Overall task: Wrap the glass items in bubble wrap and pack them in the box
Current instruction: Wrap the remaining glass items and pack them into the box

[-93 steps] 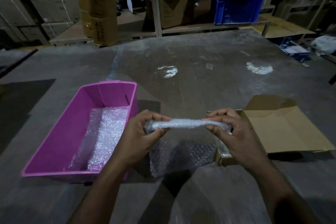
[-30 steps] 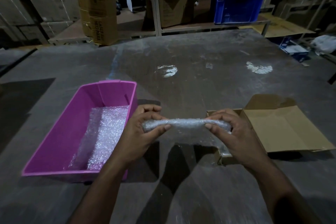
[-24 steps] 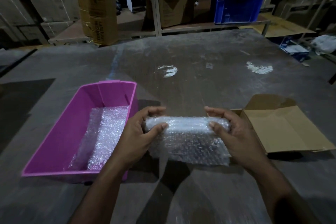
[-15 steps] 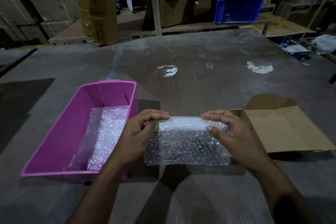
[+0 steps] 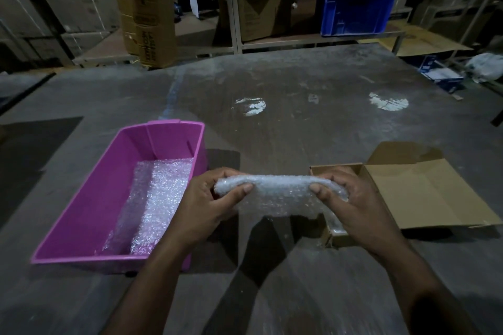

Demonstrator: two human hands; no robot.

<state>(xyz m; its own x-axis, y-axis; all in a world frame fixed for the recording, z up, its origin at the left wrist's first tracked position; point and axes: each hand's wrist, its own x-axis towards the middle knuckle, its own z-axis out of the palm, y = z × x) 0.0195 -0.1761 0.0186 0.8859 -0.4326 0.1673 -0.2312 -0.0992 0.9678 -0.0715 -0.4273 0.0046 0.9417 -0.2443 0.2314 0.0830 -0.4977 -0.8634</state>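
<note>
A long bundle of bubble wrap (image 5: pixel 280 193) hangs in the air above the table, held level between both hands. My left hand (image 5: pixel 206 207) pinches its left end with thumb and fingers. My right hand (image 5: pixel 353 204) grips its right end. What lies inside the wrap is hidden. A short loose flap of wrap hangs under the roll. An open cardboard box (image 5: pixel 424 190) stands just right of my right hand, its flap folded out.
A pink plastic bin (image 5: pixel 89 207) with more bubble wrap (image 5: pixel 160 198) in it sits at the left on the grey table (image 5: pixel 299 122). Shelving with cartons and a blue crate (image 5: pixel 356 13) stands behind the table.
The hanging sheet of bubble wrap has been rolled up round the bundle, so less of it hangs down. Both hands stayed on the ends and turned the roll.
</note>
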